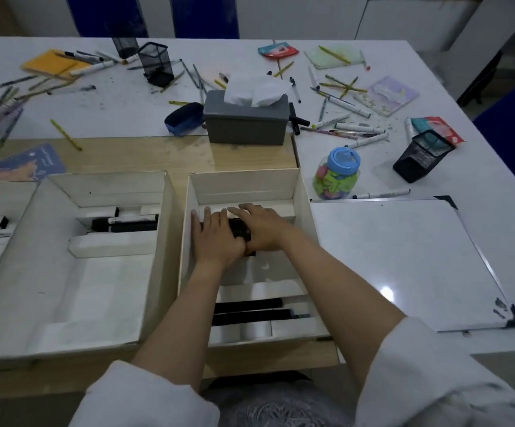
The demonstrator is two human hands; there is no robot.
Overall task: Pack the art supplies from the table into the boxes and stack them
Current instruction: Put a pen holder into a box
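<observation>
Both my hands are inside the middle white box [304, 198]. My left hand [216, 238] and my right hand [261, 228] lie flat, fingers straight, pressing on a black object [240, 231] at the box's far end; most of it is hidden under them. Black and white markers [250, 312] lie at the near end of the same box. The box to the left [157, 257] holds markers [123, 224] at its far end. Loose pens and markers [351, 131] are scattered over the white table [481, 186].
A grey tissue box [245, 121] stands behind the boxes, with a blue eraser [185, 118] beside it. A jar with a blue lid [338, 174], a tipped mesh pen cup [421, 155], an upright one [155, 63], notebooks and a whiteboard [404, 260] lie around.
</observation>
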